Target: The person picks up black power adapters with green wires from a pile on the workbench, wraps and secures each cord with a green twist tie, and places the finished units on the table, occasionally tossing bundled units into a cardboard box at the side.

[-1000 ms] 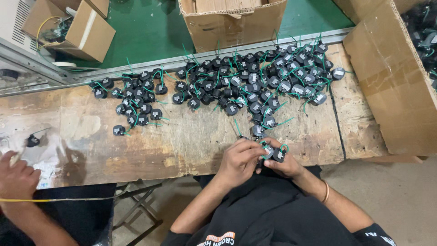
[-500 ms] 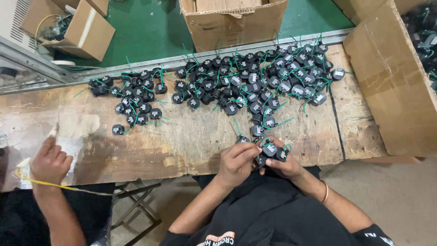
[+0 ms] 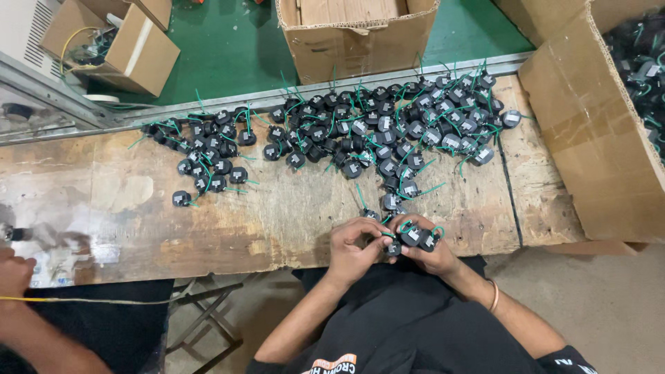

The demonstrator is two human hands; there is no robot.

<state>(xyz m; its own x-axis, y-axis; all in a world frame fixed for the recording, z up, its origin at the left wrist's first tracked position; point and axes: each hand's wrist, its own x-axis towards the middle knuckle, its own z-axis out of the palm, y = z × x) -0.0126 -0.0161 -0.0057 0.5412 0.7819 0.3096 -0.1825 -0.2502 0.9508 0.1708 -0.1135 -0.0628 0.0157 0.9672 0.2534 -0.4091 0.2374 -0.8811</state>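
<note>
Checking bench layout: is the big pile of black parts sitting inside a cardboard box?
No, the pile of black parts lies loose on the wooden bench, beyond both hands.

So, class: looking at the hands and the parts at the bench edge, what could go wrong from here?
1. The left hand and right hand hold small black parts with green wires at the wooden bench edge; one could drop off.
2. Wires in the big pile cross and may tangle.
</note>
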